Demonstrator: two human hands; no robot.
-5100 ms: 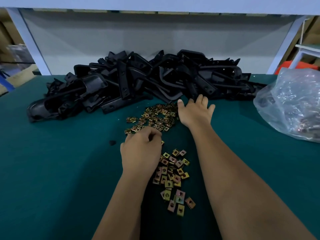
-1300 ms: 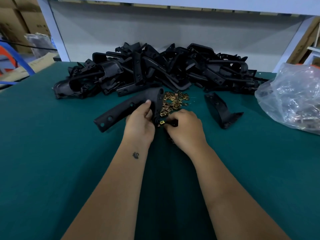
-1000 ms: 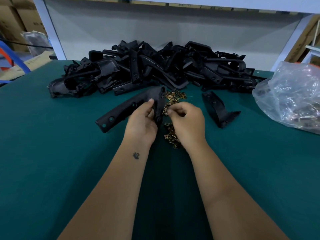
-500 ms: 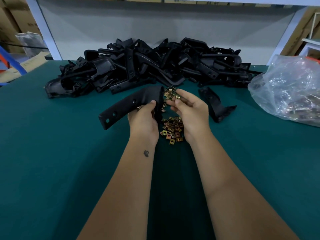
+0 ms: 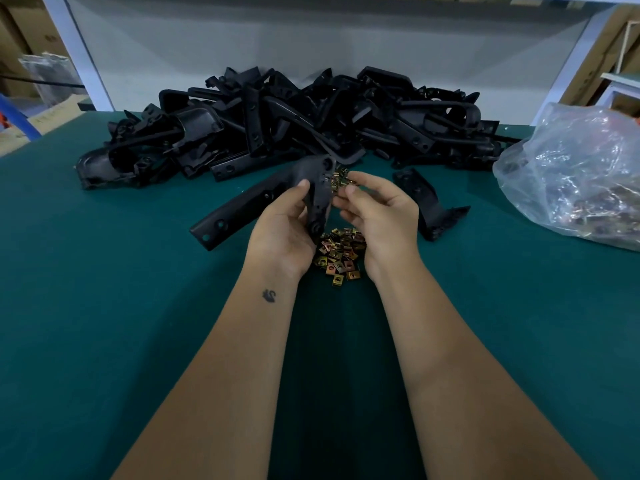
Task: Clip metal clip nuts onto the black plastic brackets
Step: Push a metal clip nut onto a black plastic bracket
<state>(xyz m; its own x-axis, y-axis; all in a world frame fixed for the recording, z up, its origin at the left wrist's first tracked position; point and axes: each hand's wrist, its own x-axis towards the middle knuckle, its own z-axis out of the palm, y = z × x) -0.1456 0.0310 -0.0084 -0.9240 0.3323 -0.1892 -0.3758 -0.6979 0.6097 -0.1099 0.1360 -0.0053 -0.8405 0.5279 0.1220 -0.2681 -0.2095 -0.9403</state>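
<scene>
A green work table [image 5: 104, 323] fills the view. The landmark is the black plastic bracket [image 5: 263, 199] held up above the table's middle. Behind it, along the far edge, a large heap of black brackets [image 5: 294, 123] is piled. To its right, a clear plastic bag [image 5: 575, 181] of parts is slumped near the table edge. One separate bracket [image 5: 426, 202] lies just right of the held one, beyond the right hand. Directly below the held bracket, a small pile of brass-coloured clip nuts [image 5: 339, 251] is spread on the cloth; a second scatter [image 5: 341, 178] is glimpsed behind it.

The held bracket is gripped at its bend by the left hand [image 5: 280, 230], thumb on top, its long arm slanting down and leftward. The shorter limb hangs toward the nuts, its edge turned to the right hand [image 5: 377, 216], which is half curled, palm up, just beside that edge. Whether a nut is pinched in its fingertips [image 5: 349, 192] cannot be told. The right hand is judged nearer to both edge and nuts. Bare cloth is left free on both sides.
</scene>
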